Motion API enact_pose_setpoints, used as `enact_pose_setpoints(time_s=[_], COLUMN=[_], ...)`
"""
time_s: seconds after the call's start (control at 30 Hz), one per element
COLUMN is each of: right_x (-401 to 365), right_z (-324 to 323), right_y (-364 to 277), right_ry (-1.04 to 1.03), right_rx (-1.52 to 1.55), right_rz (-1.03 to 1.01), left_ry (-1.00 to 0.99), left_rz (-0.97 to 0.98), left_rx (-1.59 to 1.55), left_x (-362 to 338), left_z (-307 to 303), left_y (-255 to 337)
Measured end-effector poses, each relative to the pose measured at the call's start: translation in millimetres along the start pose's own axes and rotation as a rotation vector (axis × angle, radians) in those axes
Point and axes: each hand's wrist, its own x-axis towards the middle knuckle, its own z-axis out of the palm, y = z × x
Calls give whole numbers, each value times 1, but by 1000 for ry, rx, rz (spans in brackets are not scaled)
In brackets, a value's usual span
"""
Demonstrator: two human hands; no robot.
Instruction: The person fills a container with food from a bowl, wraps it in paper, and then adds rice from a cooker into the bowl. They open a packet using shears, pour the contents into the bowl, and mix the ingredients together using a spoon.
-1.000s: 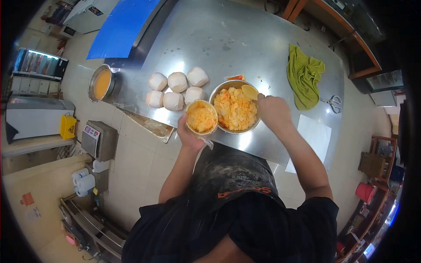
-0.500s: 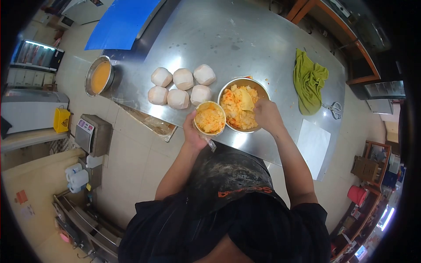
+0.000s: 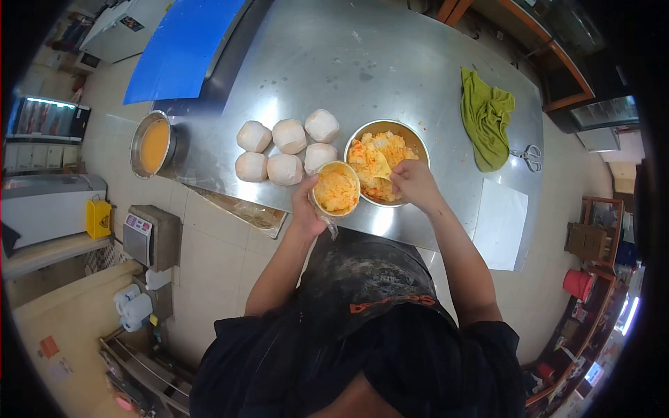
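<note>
Between the curled fingers of the left hand (image 3: pixel 304 209) sat a small round tub (image 3: pixel 336 189), seemingly almost full of orange rice. Just beside them, the right hand (image 3: pixel 414 182) gripped a pale yellow scoop (image 3: pixel 380 166) inside the round steel bowl (image 3: pixel 387 123), with plenty left.

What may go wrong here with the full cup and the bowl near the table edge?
The cup in the left hand looks heaped and is held at the edge of the table, so mixture may fall to the floor. The right hand presses a yellow scraper into the metal bowl, which nothing steadies; it might slide.
</note>
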Motion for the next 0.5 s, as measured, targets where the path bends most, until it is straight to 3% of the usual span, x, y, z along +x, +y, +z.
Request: enact_pose_setpoints(time_s=[0.23,0.33,0.43,0.5], right_x=[-18,-32,-51,-62], right_z=[-21,-48,-83,-86], right_y=[-4,-12,-44,-64], right_ry=[45,96,97,197], right_rx=[178,142,52,-389], right_rz=[24,-136,-281,-379], left_ry=[-25,23,30,-3], left_rz=[140,178,172,155], left_rx=[-98,-41,-28,-58], left_x=[-1,6,20,26], left_z=[4,26,55,78], left_y=[16,20,9,-6])
